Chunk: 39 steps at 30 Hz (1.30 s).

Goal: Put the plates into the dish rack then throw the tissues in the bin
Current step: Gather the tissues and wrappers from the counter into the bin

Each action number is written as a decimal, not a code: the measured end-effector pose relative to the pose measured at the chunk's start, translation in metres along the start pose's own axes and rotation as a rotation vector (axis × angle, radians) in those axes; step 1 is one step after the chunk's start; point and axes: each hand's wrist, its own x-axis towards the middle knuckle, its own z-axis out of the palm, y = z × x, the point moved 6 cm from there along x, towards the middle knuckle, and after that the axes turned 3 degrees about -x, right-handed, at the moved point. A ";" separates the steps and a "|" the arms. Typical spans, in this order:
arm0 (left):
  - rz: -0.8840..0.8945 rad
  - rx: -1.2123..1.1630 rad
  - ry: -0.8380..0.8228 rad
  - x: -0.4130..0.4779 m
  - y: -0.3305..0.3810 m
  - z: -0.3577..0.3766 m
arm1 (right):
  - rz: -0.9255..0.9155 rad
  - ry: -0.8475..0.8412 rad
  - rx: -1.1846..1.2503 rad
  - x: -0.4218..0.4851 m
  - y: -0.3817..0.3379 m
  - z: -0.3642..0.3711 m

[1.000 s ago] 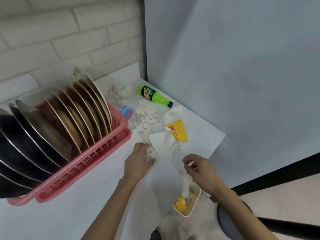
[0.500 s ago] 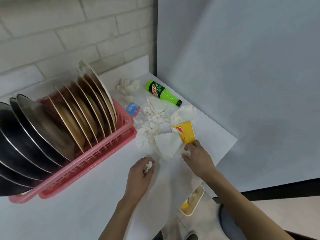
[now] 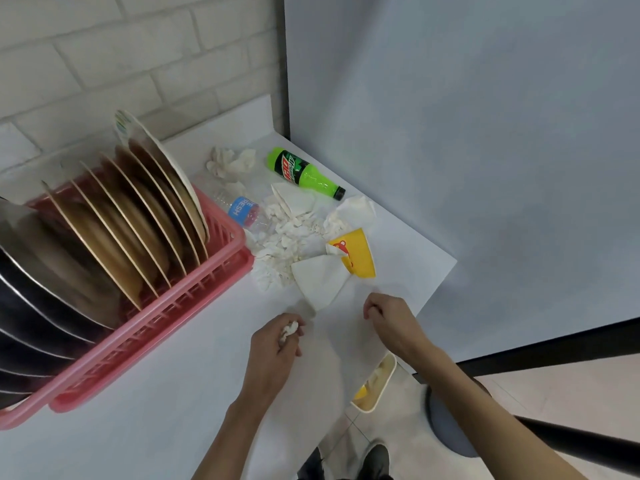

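Tissues [image 3: 287, 244] are heaped on the white table [image 3: 138, 427] between the pink dish rack [image 3: 145, 327], where plates [image 3: 138, 216] are stood on edge, and a yellow paper cup [image 3: 358, 258]. One crumpled tissue [image 3: 289, 330] is gripped in the left hand [image 3: 273, 351]. The right hand [image 3: 389, 320] is curled near the table edge; whether anything is pinched cannot be told. A cream bin [image 3: 385, 379] is seen below.

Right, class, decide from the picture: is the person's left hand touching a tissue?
Touching. The head view shows the left hand with its fingers curled round a crumpled tissue, which pokes out between them.
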 end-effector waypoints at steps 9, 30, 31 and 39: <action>-0.028 -0.093 -0.160 -0.005 0.005 0.014 | 0.047 0.101 0.121 -0.034 -0.002 -0.004; 0.010 0.135 -0.476 -0.148 0.004 0.089 | 0.379 0.344 0.383 -0.261 0.093 0.022; 0.016 0.167 -0.510 -0.161 0.000 0.093 | 0.391 0.353 0.393 -0.275 0.097 0.027; 0.008 0.260 -0.682 -0.230 -0.037 0.126 | 0.504 0.351 0.376 -0.348 0.129 0.072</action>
